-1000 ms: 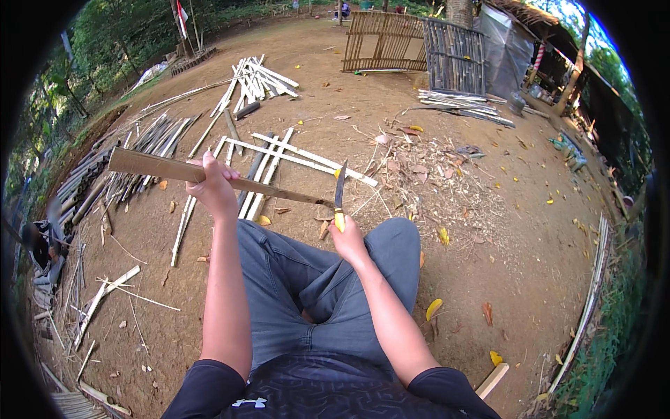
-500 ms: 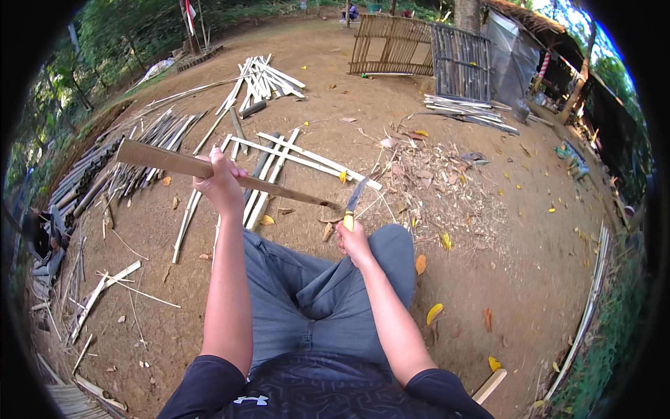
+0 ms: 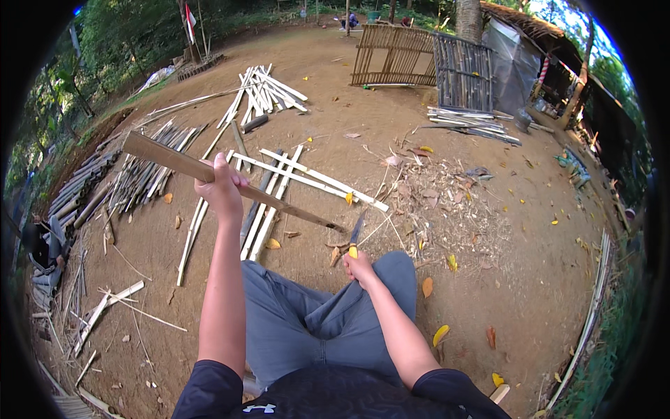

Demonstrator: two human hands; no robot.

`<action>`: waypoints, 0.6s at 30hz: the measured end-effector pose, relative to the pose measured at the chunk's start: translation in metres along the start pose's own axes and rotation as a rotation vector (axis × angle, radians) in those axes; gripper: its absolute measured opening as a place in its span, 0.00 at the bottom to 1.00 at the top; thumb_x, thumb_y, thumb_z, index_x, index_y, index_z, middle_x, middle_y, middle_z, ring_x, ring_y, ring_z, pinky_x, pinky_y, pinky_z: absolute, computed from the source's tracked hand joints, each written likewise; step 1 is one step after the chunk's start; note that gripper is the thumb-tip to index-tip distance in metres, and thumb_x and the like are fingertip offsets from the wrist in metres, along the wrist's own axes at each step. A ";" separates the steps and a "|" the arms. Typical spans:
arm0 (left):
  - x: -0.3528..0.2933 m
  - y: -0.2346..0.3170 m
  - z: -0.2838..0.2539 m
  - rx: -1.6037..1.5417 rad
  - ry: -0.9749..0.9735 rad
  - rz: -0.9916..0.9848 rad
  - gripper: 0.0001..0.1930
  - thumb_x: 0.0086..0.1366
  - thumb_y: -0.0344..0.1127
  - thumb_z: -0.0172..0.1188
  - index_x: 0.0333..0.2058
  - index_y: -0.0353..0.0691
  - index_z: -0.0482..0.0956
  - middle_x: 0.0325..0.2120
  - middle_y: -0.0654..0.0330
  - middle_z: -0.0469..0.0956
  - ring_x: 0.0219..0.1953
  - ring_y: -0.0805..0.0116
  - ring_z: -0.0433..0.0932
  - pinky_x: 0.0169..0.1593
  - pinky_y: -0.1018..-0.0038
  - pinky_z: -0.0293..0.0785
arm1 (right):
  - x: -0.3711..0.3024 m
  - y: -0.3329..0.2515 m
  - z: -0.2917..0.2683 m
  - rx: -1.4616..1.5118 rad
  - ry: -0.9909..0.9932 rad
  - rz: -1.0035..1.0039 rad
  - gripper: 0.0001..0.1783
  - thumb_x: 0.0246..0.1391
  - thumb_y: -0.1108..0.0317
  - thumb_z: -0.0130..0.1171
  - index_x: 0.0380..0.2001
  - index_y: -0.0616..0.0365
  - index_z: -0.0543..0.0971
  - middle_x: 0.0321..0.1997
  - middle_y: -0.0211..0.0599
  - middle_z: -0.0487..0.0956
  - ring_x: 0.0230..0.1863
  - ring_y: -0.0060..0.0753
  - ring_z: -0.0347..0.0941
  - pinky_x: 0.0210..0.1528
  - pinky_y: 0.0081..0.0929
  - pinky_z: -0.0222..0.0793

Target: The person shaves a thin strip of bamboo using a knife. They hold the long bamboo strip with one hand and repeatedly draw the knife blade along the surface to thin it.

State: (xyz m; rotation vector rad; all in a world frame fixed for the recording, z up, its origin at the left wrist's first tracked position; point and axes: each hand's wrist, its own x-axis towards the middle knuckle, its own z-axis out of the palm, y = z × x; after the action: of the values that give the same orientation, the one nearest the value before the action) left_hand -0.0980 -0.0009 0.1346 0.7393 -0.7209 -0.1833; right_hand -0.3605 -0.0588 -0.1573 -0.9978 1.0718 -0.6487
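A long brown bamboo slat slants across in front of me, its wide end up at the left and its narrow end low near my knees. Around its upper half my left hand is closed, the thumb along the top. My right hand grips the yellow handle of a knife just above my right knee. Its dark blade points up and away, close to the slat's far tip; whether they touch I cannot tell. Beyond the slat, several pale bamboo strips lie crossed on the dirt.
Heaps of split bamboo and dark poles lie at the far left. Shavings and dry leaves cover the ground at right. Bamboo panels stand at the back by a shelter. A distant person is low at the far edge.
My right hand and the knife have come slightly lower and nearer my right knee. My left hand still holds the slat in nearly the same slant. The view has tilted a little.
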 end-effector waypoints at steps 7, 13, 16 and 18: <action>0.035 -0.016 0.008 0.017 0.011 0.002 0.16 0.69 0.34 0.59 0.24 0.45 0.61 0.10 0.67 0.61 0.10 0.75 0.65 0.15 0.75 0.67 | 0.012 -0.013 0.010 -0.126 -0.031 0.034 0.06 0.63 0.66 0.54 0.36 0.54 0.69 0.24 0.26 0.69 0.17 0.17 0.62 0.13 0.20 0.55; 0.060 -0.031 0.006 -0.011 0.039 -0.042 0.17 0.67 0.36 0.63 0.25 0.45 0.63 0.11 0.67 0.63 0.11 0.76 0.66 0.15 0.76 0.68 | 0.039 -0.044 0.032 -0.540 0.068 -0.255 0.10 0.59 0.64 0.57 0.37 0.60 0.73 0.25 0.40 0.79 0.26 0.37 0.78 0.29 0.37 0.71; 0.058 -0.033 -0.003 -0.016 0.010 0.006 0.17 0.67 0.37 0.64 0.24 0.45 0.64 0.11 0.67 0.63 0.11 0.76 0.66 0.16 0.76 0.68 | 0.041 -0.069 0.045 -0.681 0.068 -0.317 0.12 0.59 0.65 0.57 0.39 0.63 0.75 0.33 0.53 0.81 0.36 0.53 0.80 0.38 0.44 0.73; 0.052 -0.030 -0.009 -0.016 -0.001 0.017 0.15 0.67 0.36 0.63 0.25 0.43 0.66 0.11 0.66 0.64 0.11 0.76 0.66 0.17 0.75 0.69 | 0.034 -0.088 0.058 -0.742 0.075 -0.422 0.13 0.58 0.65 0.56 0.41 0.63 0.76 0.35 0.56 0.81 0.39 0.57 0.80 0.41 0.46 0.73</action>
State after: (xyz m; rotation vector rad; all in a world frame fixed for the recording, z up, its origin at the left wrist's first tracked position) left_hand -0.0500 -0.0388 0.1373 0.7182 -0.7253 -0.1737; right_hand -0.2922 -0.1052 -0.0841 -1.8884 1.2047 -0.6349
